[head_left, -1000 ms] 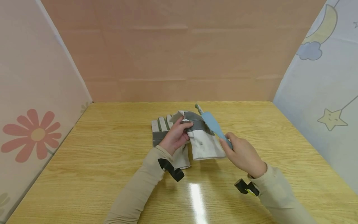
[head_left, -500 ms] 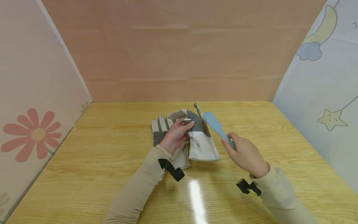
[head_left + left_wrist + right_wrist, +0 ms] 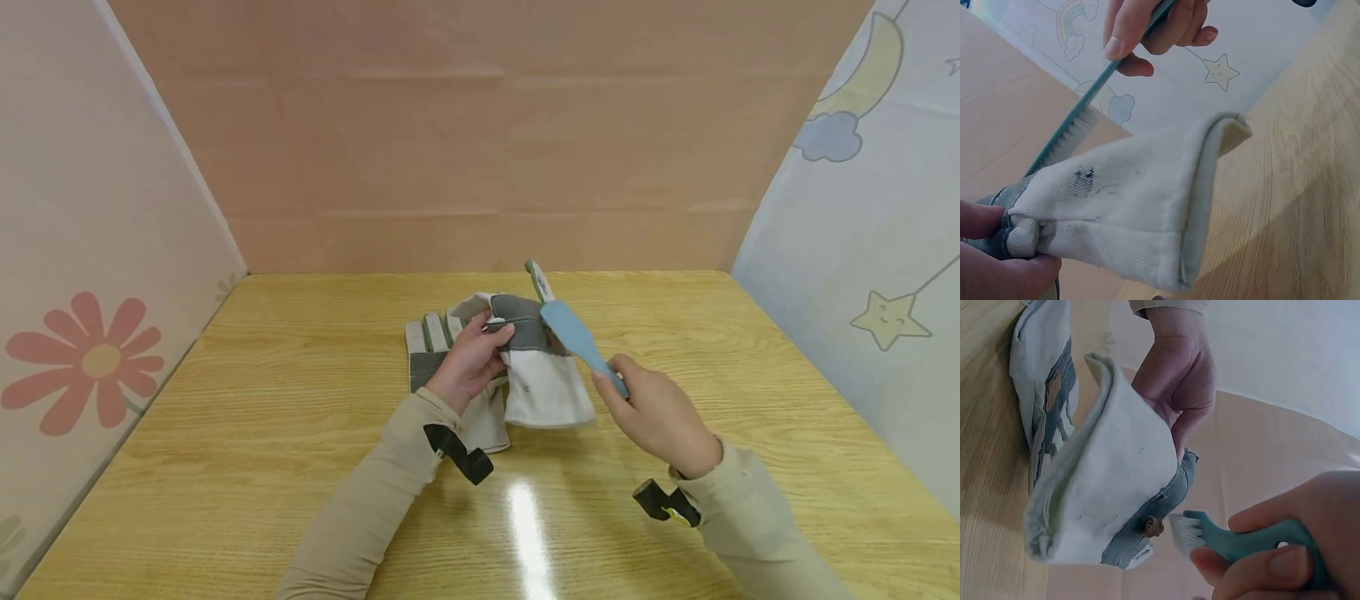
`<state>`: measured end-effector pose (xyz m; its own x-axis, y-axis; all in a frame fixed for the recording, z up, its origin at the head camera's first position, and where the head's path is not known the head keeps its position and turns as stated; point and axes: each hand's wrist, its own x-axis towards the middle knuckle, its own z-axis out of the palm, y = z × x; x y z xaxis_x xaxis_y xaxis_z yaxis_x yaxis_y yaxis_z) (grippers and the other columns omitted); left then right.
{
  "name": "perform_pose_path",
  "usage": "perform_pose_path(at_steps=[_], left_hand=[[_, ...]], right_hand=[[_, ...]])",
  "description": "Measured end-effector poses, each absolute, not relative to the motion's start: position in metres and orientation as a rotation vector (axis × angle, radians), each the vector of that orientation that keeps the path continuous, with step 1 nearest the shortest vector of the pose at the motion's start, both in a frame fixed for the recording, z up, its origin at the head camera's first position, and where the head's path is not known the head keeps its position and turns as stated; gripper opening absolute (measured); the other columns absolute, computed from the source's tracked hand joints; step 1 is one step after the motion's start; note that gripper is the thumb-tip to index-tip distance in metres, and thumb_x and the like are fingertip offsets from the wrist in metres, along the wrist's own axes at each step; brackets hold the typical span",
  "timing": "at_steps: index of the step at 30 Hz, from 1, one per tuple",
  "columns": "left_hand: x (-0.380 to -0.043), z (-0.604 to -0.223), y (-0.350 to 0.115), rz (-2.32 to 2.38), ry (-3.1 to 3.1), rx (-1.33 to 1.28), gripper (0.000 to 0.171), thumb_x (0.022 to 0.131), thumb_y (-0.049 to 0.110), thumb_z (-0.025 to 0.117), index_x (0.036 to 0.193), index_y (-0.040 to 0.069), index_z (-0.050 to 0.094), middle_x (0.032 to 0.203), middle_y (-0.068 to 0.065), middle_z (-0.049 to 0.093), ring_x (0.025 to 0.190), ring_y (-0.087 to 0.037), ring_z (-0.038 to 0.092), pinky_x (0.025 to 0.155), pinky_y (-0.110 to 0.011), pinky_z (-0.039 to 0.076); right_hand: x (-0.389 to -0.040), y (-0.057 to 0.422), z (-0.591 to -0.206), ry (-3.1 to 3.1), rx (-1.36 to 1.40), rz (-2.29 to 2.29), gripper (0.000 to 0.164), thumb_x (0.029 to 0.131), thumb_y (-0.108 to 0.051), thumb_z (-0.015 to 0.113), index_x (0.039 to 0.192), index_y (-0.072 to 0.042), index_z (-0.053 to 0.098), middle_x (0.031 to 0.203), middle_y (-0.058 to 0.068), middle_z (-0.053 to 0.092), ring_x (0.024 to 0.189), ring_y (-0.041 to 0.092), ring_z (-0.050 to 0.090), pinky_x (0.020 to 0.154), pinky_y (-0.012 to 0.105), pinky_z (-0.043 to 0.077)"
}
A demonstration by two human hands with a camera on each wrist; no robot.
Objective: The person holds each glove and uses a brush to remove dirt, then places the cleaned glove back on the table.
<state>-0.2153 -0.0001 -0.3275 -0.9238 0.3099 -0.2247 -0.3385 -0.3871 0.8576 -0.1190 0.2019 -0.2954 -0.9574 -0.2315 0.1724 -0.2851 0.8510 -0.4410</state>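
Note:
My left hand (image 3: 472,360) pinches a white and grey work glove (image 3: 547,387) at its grey band and holds it raised, cuff hanging toward me. Dark smudges mark the white cuff (image 3: 1160,181) in the left wrist view. A brown lump (image 3: 1152,526) sticks to the grey band in the right wrist view. My right hand (image 3: 660,412) grips the handle of a blue brush (image 3: 573,335). White bristles (image 3: 1186,534) face the glove, their tips close beside the brown lump. A second glove (image 3: 429,363) lies on the table, partly hidden behind my left hand.
The wooden table (image 3: 262,433) is bounded by a plain orange-brown backdrop (image 3: 480,142) behind. Printed sheets stand at both sides, one with a flower (image 3: 101,361), the other with a star (image 3: 891,319). A bright light reflection lies on the table's front.
The brush first drew back to the right from the glove, then came against its side again. The held glove has tipped, its fingertip now higher; its cuff swung left. The table glove stays put.

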Motion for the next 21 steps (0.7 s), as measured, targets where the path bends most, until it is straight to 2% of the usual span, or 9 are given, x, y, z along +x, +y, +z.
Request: perform_pose_path(at_steps=[5, 12, 21], left_hand=[[-0.2148, -0.3276, -0.0012, 2.339, 1.419, -0.021, 0.055, 0.1, 0.004, 0.038, 0.149, 0.014, 0.017, 0.147, -0.017, 0.035, 0.131, -0.038, 0.04, 0.107, -0.049, 0.035], [-0.2144, -0.3258, -0.0035, 2.372, 1.387, -0.005, 0.051, 0.1, 0.004, 0.038, 0.148, 0.013, 0.022, 0.149, -0.015, 0.033, 0.133, -0.038, 0.038, 0.108, -0.048, 0.034], [-0.2131, -0.327, -0.0021, 2.35, 1.438, -0.036, 0.051, 0.1, 0.005, 0.039, 0.148, 0.014, 0.023, 0.146, -0.016, 0.037, 0.13, -0.038, 0.042, 0.102, -0.045, 0.04]], right_hand=[[-0.1185, 0.1963, -0.2966, -2.899, 0.439, 0.723, 0.024, 0.1, -0.023, 0.043, 0.096, -0.001, 0.052, 0.05, -0.003, 0.036, 0.039, 0.005, 0.027, 0.038, 0.021, 0.027], [-0.1206, 0.1993, -0.2995, -2.954, 0.406, 0.64, 0.024, 0.1, -0.02, 0.042, 0.087, -0.001, 0.05, 0.05, -0.003, 0.033, 0.039, 0.007, 0.028, 0.038, 0.019, 0.023], [-0.1193, 0.2041, -0.2982, -2.994, 0.39, 0.638, 0.028, 0.102, -0.023, 0.038, 0.085, -0.003, 0.048, 0.051, -0.003, 0.033, 0.041, 0.009, 0.027, 0.039, 0.02, 0.024]])
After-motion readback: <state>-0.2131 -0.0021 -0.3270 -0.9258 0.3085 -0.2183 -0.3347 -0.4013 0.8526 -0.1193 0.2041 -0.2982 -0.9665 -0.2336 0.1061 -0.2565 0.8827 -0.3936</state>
